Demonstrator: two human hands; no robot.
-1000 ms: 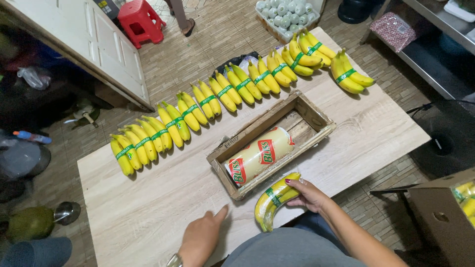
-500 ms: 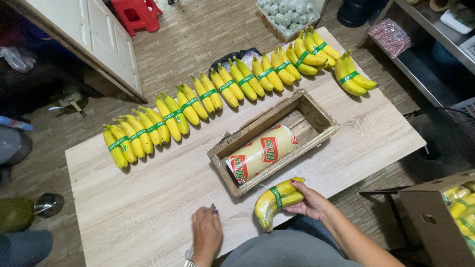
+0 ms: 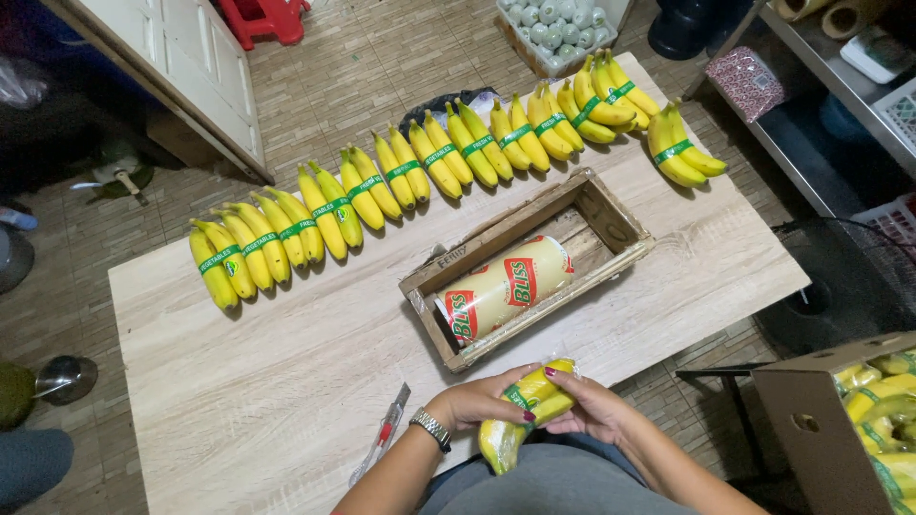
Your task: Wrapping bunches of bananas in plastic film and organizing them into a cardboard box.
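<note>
**Banana bunch getting held right at the near edge**

Standing here watching: the person is cradling a small banana bunch (image 3: 523, 416) in both hands, just off the near edge of the surface (image 3: 286, 381), over their lap. The left hand (image 3: 487, 402) is wrapping around it from the left, fingers curled and closed on the fruit; the right hand (image 3: 590, 405) is cupping it from the right, fingertips pressing on top. It looks like it's being kept close so the green band is facing up.

A wooden tray (image 3: 611, 215) is sitting mid-surface with a roll of printed film (image 3: 506, 286) lying in it, probably to stop it rolling. Banded bananas (image 3: 420, 172) are lining the far edge in a row. A utility knife (image 3: 382, 443) is lying just left of the wrist.
</note>
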